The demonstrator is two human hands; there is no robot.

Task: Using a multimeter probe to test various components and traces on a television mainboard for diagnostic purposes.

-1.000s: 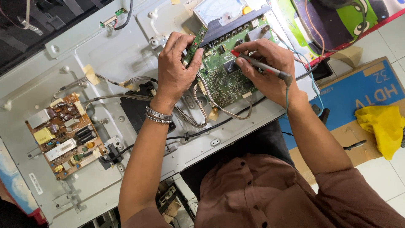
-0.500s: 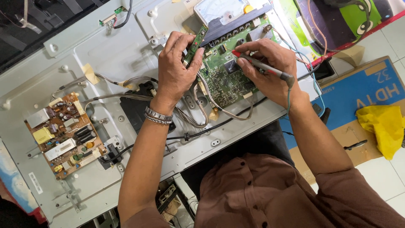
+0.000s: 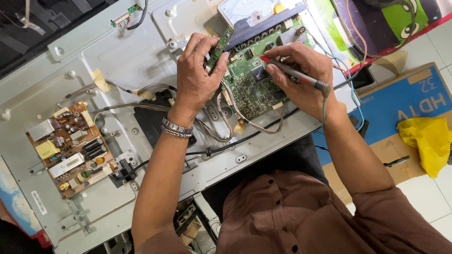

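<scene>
A green main circuit board (image 3: 254, 84) lies on the grey metal back panel (image 3: 117, 61) of a flat screen set. My left hand (image 3: 197, 77) pinches a small narrow green board (image 3: 217, 49) upright at the main board's left edge. My right hand (image 3: 301, 75) grips a red-tipped test probe (image 3: 292, 73) like a pen, its tip touching the main board near the top. The probe's thin lead runs down past my right wrist. A metal bracelet sits on my left wrist.
A brown power supply board (image 3: 70, 148) is mounted at the panel's left. Grey ribbon cables (image 3: 226, 127) loop below the main board. An analogue meter (image 3: 249, 11) stands behind it. A blue cardboard box (image 3: 405, 103) with a yellow cloth (image 3: 428, 138) lies at right.
Both hands stay on the board; the probe tip has shifted only slightly. The view itself has barely moved.
</scene>
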